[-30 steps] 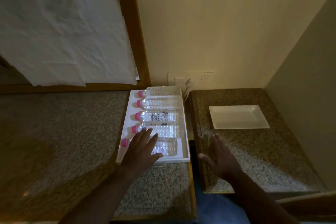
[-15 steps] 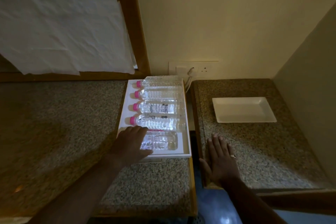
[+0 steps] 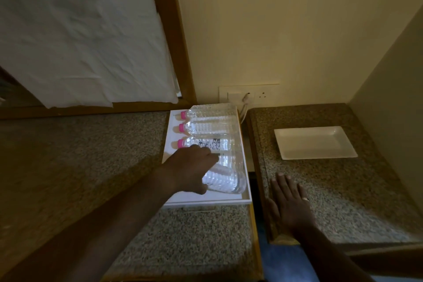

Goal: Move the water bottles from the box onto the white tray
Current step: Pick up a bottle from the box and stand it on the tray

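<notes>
A shallow white box [image 3: 207, 202] on the left granite counter holds several clear water bottles with pink caps, lying side by side. My left hand [image 3: 188, 168] is closed around the neck end of the nearest bottle [image 3: 225, 181], whose base end is tilted up off the box floor. Beyond it lie the labelled bottle [image 3: 210, 143] and two more. My right hand [image 3: 289, 205] rests flat, fingers spread, on the near left part of the right counter. The white tray [image 3: 314, 143] lies bare on that counter, further back.
A narrow gap [image 3: 250, 167] separates the two granite counters. A wall socket with a plugged white cable [image 3: 245, 101] sits behind the box. A wood-framed panel covered in white paper [image 3: 80, 36] stands at the back left. A wall closes the right side.
My left hand has closed on the nearest bottle and lifted its base end. My right hand stays flat on the right counter.
</notes>
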Tool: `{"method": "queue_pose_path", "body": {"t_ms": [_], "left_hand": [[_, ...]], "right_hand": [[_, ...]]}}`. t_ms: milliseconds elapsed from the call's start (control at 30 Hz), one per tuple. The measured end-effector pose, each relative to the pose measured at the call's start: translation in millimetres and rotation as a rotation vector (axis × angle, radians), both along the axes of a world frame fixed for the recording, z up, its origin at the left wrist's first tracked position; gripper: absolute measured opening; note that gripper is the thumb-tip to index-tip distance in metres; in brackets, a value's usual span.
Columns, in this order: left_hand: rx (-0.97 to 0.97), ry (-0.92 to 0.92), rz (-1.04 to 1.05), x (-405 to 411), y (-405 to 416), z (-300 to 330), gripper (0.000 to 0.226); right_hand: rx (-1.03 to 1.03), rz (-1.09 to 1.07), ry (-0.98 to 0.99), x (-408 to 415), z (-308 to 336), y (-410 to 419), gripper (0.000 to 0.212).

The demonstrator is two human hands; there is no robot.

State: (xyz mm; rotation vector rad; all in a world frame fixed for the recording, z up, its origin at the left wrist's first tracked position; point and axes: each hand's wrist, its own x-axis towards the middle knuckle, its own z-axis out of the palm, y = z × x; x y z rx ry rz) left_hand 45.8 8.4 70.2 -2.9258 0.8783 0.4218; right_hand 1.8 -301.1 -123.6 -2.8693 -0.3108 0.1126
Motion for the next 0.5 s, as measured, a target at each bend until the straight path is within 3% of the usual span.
{"method": "queue_pose_path", "body": {"t_ms": [100, 167, 367, 500], "left_hand": [[-0.045, 0.024, -0.028, 10, -22, 12, 0.079], [-0.179, 0.018, 0.039, 18, -25, 16, 0.085], [-0.831, -0.027, 0.528, 4, -11, -9, 0.100], [-1.263, -0.149, 0.822, -15, -22, -29, 0.095]], "right_hand": [[-0.003, -0.004, 0.015, 3, 6, 0, 0.077], [0.000, -0.005, 0.027, 2, 8, 0, 0.070], [0.012, -0.017, 0.035, 2, 9, -1, 0.067], [0.022, -0.021, 0.031, 2, 8, -1, 0.068]]}}
